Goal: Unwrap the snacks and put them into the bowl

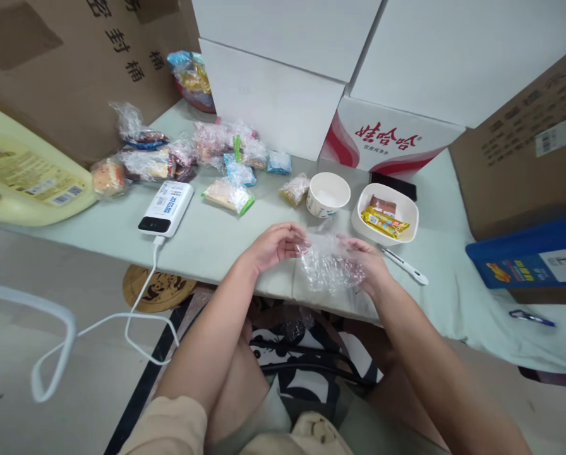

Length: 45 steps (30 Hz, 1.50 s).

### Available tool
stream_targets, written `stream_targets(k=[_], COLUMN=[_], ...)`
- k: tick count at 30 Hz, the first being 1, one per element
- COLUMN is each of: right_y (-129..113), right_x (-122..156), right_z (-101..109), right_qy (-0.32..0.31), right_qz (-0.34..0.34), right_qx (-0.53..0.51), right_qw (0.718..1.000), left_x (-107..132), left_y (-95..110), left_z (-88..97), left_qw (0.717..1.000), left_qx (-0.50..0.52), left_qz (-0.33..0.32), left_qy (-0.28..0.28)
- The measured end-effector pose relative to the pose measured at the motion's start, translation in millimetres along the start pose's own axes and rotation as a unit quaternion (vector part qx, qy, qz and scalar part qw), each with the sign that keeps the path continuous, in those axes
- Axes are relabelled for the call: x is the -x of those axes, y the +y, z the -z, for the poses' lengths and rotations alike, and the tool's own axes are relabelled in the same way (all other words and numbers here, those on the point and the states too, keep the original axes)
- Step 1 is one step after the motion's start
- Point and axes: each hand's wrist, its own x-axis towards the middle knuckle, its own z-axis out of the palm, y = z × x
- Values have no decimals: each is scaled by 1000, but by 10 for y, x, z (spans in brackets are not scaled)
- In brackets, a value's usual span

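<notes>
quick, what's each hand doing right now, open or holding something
Left hand: closed, fingers curled on the clear plastic bag.
Right hand: closed, holding the bag's other side.

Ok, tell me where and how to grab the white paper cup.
Pinch the white paper cup by its near rim, probably best from above on the near side: it stands upright, mouth open, with a wrapped snack close on its left and a white bowl to its right.

Crinkled clear plastic — in the fingers
</notes>
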Motion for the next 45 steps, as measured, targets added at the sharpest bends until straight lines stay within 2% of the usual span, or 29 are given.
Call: stream_targets(k=[2, 4, 6, 8, 10, 13, 15, 17, 20, 23, 25, 28, 30, 32, 35, 37, 40, 42, 45], right_y=[81, 108, 86, 42, -4, -74, -127, -178, -210, -139, -45, 81, 116, 113, 88, 73, 52, 39, 22], right_x=[-55, -89, -134, -212, -310, -382, -327, -208, -17, 96, 122, 101, 62, 27, 20, 37, 50, 38, 5], right_z=[71, 131, 157, 132, 65, -59, -116, -141, -117, -28, 50, 155, 211, 266, 350, 412, 505, 550, 549], right_qy=[52, 79, 78, 41, -12, -91, -149, -181, -137, -76, -83, -106, -97, -85, -78, -81, -98, -123, -120], right_qz=[20, 58, 94, 114, 100, 50, 24, 1, -20, -25, -51, -89, -64, -20, -1, -8, -17, -26, -5], right_qx=[-1, 8, 44, 100, 130, 104, 78, 34, -33, -76, -95, -56, -3, 36, 12, -62, -140, -133, -21], right_qw=[998, 995, 992, 988, 986, 989, 985, 983, 990, 994, 991, 989, 993, 996, 997, 995, 985, 983, 993], left_x=[-40, -67, -77, -68, -33, 57, 114, 140, 100, 5, -63, -161, -226, -283, -331, -335, -333, -338, -341], left_y=[-20, -46, -76, -99, -103, -61, -17, 10, -25, -152, -255, -371, -404, -406, -371, -333, -278, -255, -255], left_z=[6, 18, 30, 32, 20, 4, 8, 10, -53, -217, -333, -441, -472, -491, -509, -499, -443, -409, -419], left_qw=[999, 983, 947, 927, 939, 964, 976, 985, 996, 997, 997, 986, 972, 964, 981, 995, 998, 996, 994], left_qx=[-44, -166, -291, -334, -303, -230, -181, -132, -61, -36, -49, -132, -202, -227, -171, -98, -6, 3, -82], left_qz=[-9, -52, -106, -141, -149, -132, -123, -113, -59, -20, -49, -86, -96, -102, -68, -32, 1, 10, -3], left_qy=[19, 56, 89, 95, 71, 16, -11, -19, -38, -62, -26, 46, 76, 88, 60, 17, -55, -85, -73])
